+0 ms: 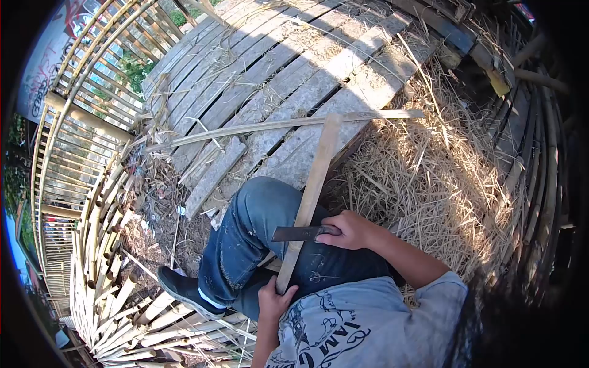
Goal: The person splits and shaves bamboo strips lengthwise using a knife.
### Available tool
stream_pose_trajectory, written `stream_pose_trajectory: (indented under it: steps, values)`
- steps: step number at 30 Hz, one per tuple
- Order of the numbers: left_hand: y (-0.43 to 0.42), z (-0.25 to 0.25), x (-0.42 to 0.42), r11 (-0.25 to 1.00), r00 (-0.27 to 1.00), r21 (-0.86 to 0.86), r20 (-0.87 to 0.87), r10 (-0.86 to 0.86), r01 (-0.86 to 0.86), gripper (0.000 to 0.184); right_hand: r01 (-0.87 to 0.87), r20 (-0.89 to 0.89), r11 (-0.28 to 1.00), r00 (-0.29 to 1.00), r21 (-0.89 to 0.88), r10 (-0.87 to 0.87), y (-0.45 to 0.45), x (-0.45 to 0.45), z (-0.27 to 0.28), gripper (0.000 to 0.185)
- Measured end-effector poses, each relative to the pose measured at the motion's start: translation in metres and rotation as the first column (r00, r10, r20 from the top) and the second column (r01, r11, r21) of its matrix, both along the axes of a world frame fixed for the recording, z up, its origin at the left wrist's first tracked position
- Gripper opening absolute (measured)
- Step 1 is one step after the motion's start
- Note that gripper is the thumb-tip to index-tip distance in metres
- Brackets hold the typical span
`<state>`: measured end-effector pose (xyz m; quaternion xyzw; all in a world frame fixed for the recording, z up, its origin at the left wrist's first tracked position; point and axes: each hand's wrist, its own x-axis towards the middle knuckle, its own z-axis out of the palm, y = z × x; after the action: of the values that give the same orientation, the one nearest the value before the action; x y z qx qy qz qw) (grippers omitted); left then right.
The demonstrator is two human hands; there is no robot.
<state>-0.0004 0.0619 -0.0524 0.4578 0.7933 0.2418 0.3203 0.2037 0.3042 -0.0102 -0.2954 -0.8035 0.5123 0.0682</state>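
Note:
A flat bamboo strip (318,168) runs from my lap up across my thigh to the wooden platform. My left hand (276,300) is closed around its lower end. My right hand (345,230) grips the handle of a dark, broad-bladed knife (294,233), and the blade lies across the strip a little above my left hand. Near the platform's edge, the strip's upper end meets a long thin bamboo strip (257,127) that lies crosswise on the boards.
The slatted wooden platform (239,92) fills the top. Shavings (429,178) are heaped on the right. Bamboo poles (153,306) are piled at lower left, beside a curved bamboo fence (76,162). A short board (215,175) lies near my knee.

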Motion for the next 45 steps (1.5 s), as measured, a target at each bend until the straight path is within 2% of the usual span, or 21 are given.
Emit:
stream_pose_trajectory:
  steps: [1, 3, 4, 6, 11, 14, 16, 18, 20, 22, 24, 25, 30, 34, 36, 37, 38, 40, 41, 44, 45]
  values:
    - [0.000, -0.001, 0.000, 1.000, 1.000, -0.002, 0.003, 0.001, -0.001, 0.049, -0.001, 0.003, 1.000, 1.000, -0.002, 0.001, 0.000, 0.000, -0.001, 0.046]
    - [-0.003, -0.002, -0.001, 1.000, 0.917, 0.023, 0.398, -0.021, 0.012, 0.038, 0.040, -0.028, 0.999, 0.999, -0.015, -0.041, -0.001, 0.000, -0.005, 0.045]
    - [0.003, -0.003, -0.009, 0.999, 0.918, 0.042, 0.396, -0.021, 0.005, 0.038, 0.033, -0.031, 0.999, 0.999, 0.004, -0.033, 0.004, -0.003, -0.004, 0.045]
    - [-0.001, 0.007, -0.025, 0.922, 0.787, -0.354, 0.609, 0.102, 0.155, 0.028, 0.051, 0.002, 0.998, 0.999, -0.044, -0.051, -0.001, -0.001, -0.003, 0.044]
    - [0.003, 0.016, -0.021, 0.955, 0.626, -0.292, 0.754, 0.198, 0.049, 0.024, 0.045, 0.006, 0.998, 0.999, -0.035, -0.045, -0.004, 0.001, 0.000, 0.041]
    - [0.000, 0.020, -0.026, 0.941, 0.702, -0.313, 0.699, 0.136, 0.129, 0.026, 0.186, -0.031, 0.982, 0.982, 0.005, -0.186, -0.006, 0.000, 0.006, 0.038]
    - [-0.007, 0.016, -0.016, 0.956, 0.667, -0.285, 0.725, 0.171, 0.065, 0.029, 0.474, -0.114, 0.880, 0.873, -0.032, -0.475, -0.001, 0.001, 0.007, 0.034]
    - [-0.009, 0.020, -0.006, 0.945, 0.733, -0.314, 0.664, 0.151, 0.089, 0.037, 0.534, -0.041, 0.845, 0.844, -0.045, -0.535, 0.019, 0.008, 0.016, 0.032]
    - [-0.004, 0.033, 0.005, 0.947, 0.899, -0.320, 0.421, 0.120, 0.024, 0.033, 0.533, 0.000, 0.844, 0.845, 0.057, -0.534, 0.042, 0.011, 0.041, 0.036]
    - [-0.006, 0.035, 0.014, 0.959, 0.918, -0.282, 0.382, 0.103, 0.010, 0.029, 0.515, 0.018, 0.829, 0.847, 0.219, -0.531, 0.060, 0.013, 0.062, 0.038]
    - [-0.014, 0.033, 0.021, 0.985, 0.999, -0.173, 0.044, 0.018, -0.010, 0.022, 0.514, 0.060, 0.814, 0.835, 0.271, -0.547, 0.072, 0.014, 0.081, 0.038]
    - [-0.017, 0.032, 0.020, 0.982, 1.000, -0.189, 0.014, 0.026, -0.023, 0.017, 0.502, 0.079, 0.819, 0.837, 0.278, -0.541, 0.076, 0.014, 0.083, 0.038]
    - [-0.026, 0.024, 0.020, 0.978, 0.999, -0.206, 0.009, 0.037, -0.034, 0.014, 0.421, 0.091, 0.851, 0.879, 0.312, -0.468, 0.043, 0.010, 0.056, 0.034]
    - [-0.027, 0.016, 0.017, 0.983, 0.999, -0.182, 0.041, 0.028, -0.020, 0.022, 0.487, 0.003, 0.868, 0.872, 0.093, -0.490, 0.012, 0.013, 0.030, 0.033]
    - [-0.030, 0.015, 0.017, 0.983, 1.000, -0.183, 0.001, -0.005, 0.005, 0.025, 0.437, 0.102, 0.848, 0.869, 0.299, -0.484, 0.029, 0.018, 0.048, 0.033]
    - [-0.030, 0.013, 0.017, 0.984, 1.000, -0.176, -0.011, -0.007, 0.005, 0.024, 0.587, 0.071, 0.791, 0.793, 0.170, -0.604, 0.037, 0.019, 0.051, 0.034]
    - [-0.031, 0.014, 0.017, 0.983, 1.000, -0.182, -0.007, -0.004, 0.003, 0.024, 0.584, 0.079, 0.794, 0.795, 0.168, -0.602, 0.033, 0.022, 0.052, 0.034]
    - [-0.027, 0.014, 0.016, 0.985, 1.000, -0.170, 0.009, 0.007, -0.006, 0.023, 0.298, 0.206, 0.857, 0.888, 0.420, -0.410, 0.030, 0.025, 0.057, 0.035]
    - [-0.027, 0.014, 0.015, 0.983, 1.000, -0.185, -0.003, 0.000, -0.001, 0.024, 0.289, 0.209, 0.859, 0.891, 0.423, -0.403, 0.034, 0.027, 0.059, 0.035]
    - [-0.023, 0.016, 0.017, 0.987, 1.000, -0.158, -0.006, 0.011, -0.012, 0.022, 0.392, 0.198, 0.859, 0.861, 0.330, -0.469, 0.044, 0.032, 0.059, 0.034]
    - [-0.023, 0.015, 0.017, 0.987, 1.000, -0.159, -0.020, 0.000, -0.003, 0.024, 0.556, 0.103, 0.820, 0.816, 0.134, -0.569, 0.042, 0.029, 0.052, 0.033]
